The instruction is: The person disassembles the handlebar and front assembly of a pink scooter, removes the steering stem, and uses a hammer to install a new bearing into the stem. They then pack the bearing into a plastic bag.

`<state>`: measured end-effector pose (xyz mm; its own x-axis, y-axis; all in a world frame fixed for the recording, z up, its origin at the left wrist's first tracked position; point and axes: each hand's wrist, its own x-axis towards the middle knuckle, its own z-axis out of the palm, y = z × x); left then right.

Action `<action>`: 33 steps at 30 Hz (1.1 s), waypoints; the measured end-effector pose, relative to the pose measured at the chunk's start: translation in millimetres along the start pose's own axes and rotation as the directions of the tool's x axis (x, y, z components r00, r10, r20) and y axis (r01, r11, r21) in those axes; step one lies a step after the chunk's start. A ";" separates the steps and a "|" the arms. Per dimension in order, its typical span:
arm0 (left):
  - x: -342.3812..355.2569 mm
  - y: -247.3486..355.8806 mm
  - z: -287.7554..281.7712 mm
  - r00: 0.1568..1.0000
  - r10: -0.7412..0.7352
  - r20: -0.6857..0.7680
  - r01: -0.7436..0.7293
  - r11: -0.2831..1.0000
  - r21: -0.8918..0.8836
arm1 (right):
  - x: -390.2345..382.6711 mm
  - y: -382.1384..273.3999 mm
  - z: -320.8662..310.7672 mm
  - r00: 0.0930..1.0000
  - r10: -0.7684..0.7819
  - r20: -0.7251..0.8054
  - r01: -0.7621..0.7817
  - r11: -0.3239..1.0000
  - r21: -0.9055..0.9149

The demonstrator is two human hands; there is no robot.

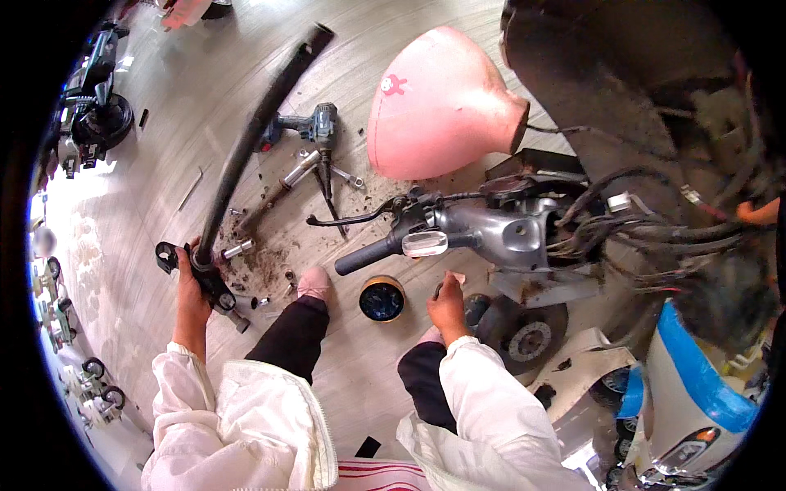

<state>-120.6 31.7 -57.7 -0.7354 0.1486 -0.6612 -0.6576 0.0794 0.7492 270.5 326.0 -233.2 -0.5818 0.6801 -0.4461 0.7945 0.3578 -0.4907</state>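
One black fork (pixel 246 147), two hands

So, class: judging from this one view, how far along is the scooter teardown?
Done: the pink body panel is off and lies on the floor, leaving the handlebar and wiring bare. In hand: the left hand grips the black fork assembly at its lower clamp; the right hand holds something small, unclear. Left: the drill and wrenches lie out, parts still scattered.

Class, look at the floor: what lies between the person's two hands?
In the head view, between left hand and right hand: a pink shoe and a round tin.
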 end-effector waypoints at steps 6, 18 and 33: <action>76.9 -44.7 -13.4 0.995 0.092 0.027 -0.090 0.994 -0.061 | 30.8 8.3 48.5 0.978 -0.205 0.027 0.206 0.953 -0.221; 223.0 -106.6 7.1 0.973 0.191 -0.129 -0.208 0.970 -0.130 | 18.8 -70.1 -82.2 0.760 0.015 0.649 0.339 0.843 -0.417; 231.6 -114.7 11.3 0.963 0.205 -0.177 -0.234 0.959 -0.162 | 295.6 -208.1 -222.1 0.759 0.445 -0.475 -0.374 0.896 0.240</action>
<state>-213.6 68.2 -296.2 -0.8718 -0.0155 -0.4897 -0.4847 -0.1181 0.8667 -28.2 594.7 -96.7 -0.0058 0.9795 -0.2015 0.8874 -0.0878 -0.4525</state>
